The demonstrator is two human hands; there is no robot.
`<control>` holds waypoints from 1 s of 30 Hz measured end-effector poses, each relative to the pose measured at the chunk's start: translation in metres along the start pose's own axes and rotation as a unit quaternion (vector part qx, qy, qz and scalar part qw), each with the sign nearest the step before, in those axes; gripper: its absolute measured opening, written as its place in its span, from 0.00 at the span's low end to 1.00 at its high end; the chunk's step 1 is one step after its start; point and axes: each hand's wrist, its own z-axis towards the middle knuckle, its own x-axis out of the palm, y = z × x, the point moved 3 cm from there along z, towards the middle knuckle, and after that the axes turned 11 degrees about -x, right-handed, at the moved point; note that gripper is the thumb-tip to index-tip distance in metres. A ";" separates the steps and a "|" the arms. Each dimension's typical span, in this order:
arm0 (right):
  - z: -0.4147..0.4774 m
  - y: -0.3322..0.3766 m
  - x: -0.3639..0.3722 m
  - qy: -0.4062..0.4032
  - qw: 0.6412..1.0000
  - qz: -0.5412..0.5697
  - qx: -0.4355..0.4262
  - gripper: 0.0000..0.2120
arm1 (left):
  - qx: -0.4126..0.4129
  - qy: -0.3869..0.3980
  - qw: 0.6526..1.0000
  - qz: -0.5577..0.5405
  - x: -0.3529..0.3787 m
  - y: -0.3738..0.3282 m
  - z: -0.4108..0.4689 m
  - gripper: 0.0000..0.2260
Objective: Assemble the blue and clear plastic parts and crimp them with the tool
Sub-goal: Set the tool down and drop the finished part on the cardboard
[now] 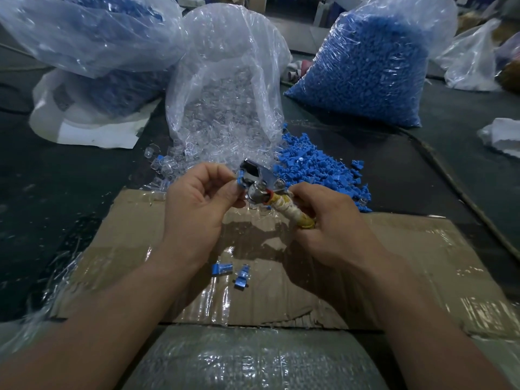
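Pinching a blue part [240, 182] between thumb and forefinger, the left hand [197, 201] holds it against the metal head of the tool [256, 180]. Right hand [329, 218] has its fingers clenched around the tool's tape-wrapped handle, head pointing up-left. Cannot tell whether the tool's jaws are closed on the part; blurred. Both hands are raised above a taped cardboard sheet [408, 263]. Two blue pieces [221, 269] lie on the cardboard between the wrists, close together. Beyond the hands an open bag of clear parts [222, 94] spills onto the dark worktop [56, 192]. Just right of it sits a loose blue pile [318, 170]. A full blue bag [371, 71] stands behind that pile. Another bag [92, 38] with blue contents is far left.
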 end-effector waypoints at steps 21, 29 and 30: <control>-0.006 -0.020 -0.020 0.041 0.996 -0.051 0.062 0.21 | -0.147 0.046 0.987 0.039 -0.016 -0.011 0.008 0.03; -0.007 -0.022 -0.015 0.132 0.986 -0.090 0.041 0.19 | -0.186 0.339 0.898 0.210 -0.005 -0.003 -0.001 0.08; -0.007 -0.022 -0.015 0.134 0.986 -0.086 0.040 0.20 | -0.177 0.349 0.892 0.229 -0.003 -0.002 -0.002 0.09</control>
